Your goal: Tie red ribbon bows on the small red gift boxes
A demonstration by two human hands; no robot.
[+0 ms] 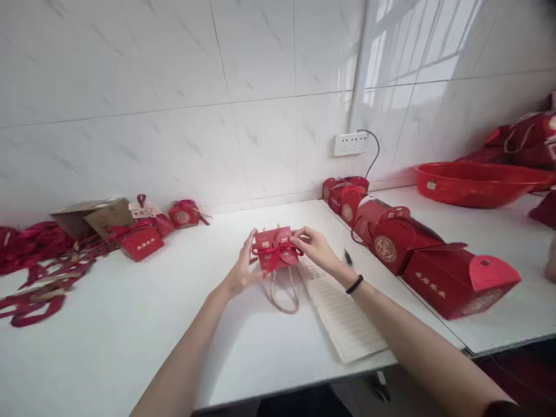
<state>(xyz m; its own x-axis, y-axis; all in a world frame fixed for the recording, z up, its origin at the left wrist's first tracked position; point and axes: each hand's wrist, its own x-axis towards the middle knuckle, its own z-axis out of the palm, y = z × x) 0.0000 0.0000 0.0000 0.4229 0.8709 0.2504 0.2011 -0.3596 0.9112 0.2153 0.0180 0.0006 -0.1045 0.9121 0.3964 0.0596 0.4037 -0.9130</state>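
A small red gift box [274,240] with gold print stands at the middle of the white table, a red ribbon bow [278,252] tied across it. A loop of twisted cord [284,310] hangs from its near side onto the table. My left hand [244,267] holds the box's left side, thumb below and fingers along the edge. On the right, my right hand [316,248] pinches at the bow's right loop and the box's upper right edge.
A lined notebook [343,318] and a pen [348,258] lie at the right. Red boxes [452,278] form a row beyond, near a red basin [478,182]. Ribbons [43,289], a cardboard box [104,217] and finished red boxes [142,242] occupy the left. Part of another person's hand [551,263] shows far right.
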